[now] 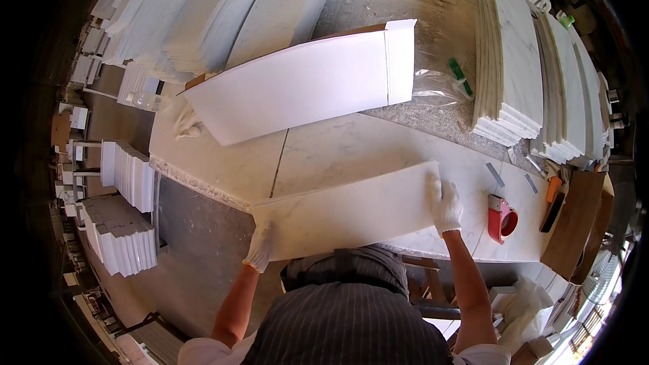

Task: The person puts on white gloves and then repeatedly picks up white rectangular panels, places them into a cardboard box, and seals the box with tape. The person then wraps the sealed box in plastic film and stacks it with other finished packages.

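Observation:
A long white marble tile (345, 209) with faint grey veining lies across the near edge of a marble-topped table, close to my body. At its left end my left hand (259, 243), in a white knit glove, grips the short edge. My right hand (446, 207), gloved the same way, closes on the opposite end. The undersides of both hands' grips are hidden. Beyond the tile rests a long white cardboard box (304, 81), with an end flap (400, 61) standing out at its right.
Stacked marble slabs (510, 61) stand at the right, and more stacks (196, 13) at the far left. A red tape dispenser (500, 220), a box cutter (553, 189) and a brown carton (578, 223) lie at right. White boxes (122, 236) stand left of the table.

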Tool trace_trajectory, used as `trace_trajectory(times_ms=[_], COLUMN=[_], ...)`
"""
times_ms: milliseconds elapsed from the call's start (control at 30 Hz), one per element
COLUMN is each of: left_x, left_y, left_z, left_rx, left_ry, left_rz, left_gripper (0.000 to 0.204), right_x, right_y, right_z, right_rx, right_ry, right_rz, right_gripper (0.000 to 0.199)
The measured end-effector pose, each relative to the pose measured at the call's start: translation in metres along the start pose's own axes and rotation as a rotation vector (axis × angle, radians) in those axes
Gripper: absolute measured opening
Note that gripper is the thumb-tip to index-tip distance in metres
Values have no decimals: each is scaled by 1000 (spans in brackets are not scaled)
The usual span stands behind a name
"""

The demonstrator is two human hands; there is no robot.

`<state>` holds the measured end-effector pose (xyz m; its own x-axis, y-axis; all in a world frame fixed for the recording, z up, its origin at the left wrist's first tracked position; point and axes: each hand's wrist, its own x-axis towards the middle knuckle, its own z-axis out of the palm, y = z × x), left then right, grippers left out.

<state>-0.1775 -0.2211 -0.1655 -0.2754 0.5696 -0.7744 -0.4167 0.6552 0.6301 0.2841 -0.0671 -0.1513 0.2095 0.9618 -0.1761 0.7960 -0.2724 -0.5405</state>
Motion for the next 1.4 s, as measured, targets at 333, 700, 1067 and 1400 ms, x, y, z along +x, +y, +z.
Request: trace_trajectory(times_ms=[333, 700, 1067, 1400], left_x=[0, 13, 32, 56], left_y=[19, 73, 172, 229], left_z=[15, 11, 65, 182], left_rx=[122, 21, 283, 708], left_ry=[-4, -240, -319, -446], left_rz=[-115, -265, -501, -928], left_gripper=[67, 70, 62, 61], right_x=[4, 3, -79, -67], right_y=[7, 33, 51, 61], right_z=[-28, -28, -48, -117], right_rx=[50, 885, 1080, 1304], right_ry=[-244, -840, -694, -706], right_rz=[93, 298, 818, 1202], right_gripper=[52, 78, 59, 56])
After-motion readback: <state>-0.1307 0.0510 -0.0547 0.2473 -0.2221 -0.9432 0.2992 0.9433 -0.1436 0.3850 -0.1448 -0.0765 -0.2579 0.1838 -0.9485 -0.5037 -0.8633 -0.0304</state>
